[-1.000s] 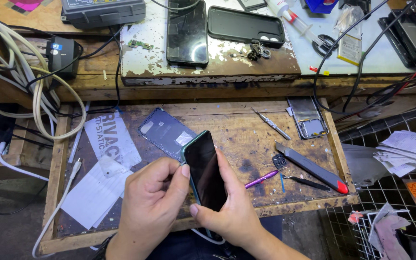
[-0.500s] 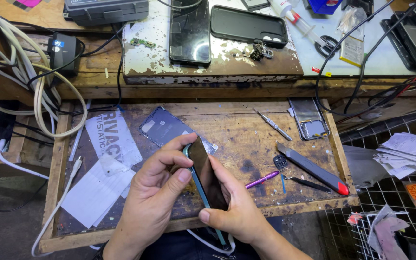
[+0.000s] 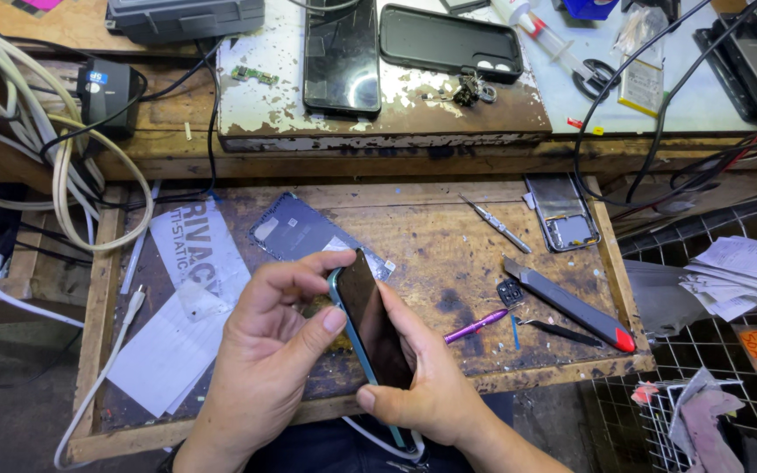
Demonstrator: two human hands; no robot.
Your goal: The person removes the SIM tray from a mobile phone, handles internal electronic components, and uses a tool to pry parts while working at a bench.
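Gripping a dark-screened phone (image 3: 373,326) with a teal frame, you hold it tilted on edge above the near middle of the pull-out wooden tray (image 3: 431,254), screen turned right. Your right hand (image 3: 427,385) cradles its lower end, fingers curled shut around the back, thumb across the near edge. That props it steady. Your left hand (image 3: 273,359) closes on the left edge, thumb pad pressed on the frame, forefinger hooked over the top corner; likely so the seam faces you for close work.

Just beyond the phone, flat on the tray: a grey back panel (image 3: 304,232). Left of it, white printed sheets (image 3: 190,307). To the right, laid within reach: a purple pry tool (image 3: 477,326), a small blue pin (image 3: 514,332), black tweezers (image 3: 562,331), a grey utility knife (image 3: 569,305) with a red end, a thin screwdriver (image 3: 497,225), a bare phone frame (image 3: 562,215).

Far shelf: another dark phone (image 3: 341,52), a black case (image 3: 450,44), keys (image 3: 469,88). Pale cables (image 3: 37,158) loop far left. Papers (image 3: 742,276) stacked right, off the tray.
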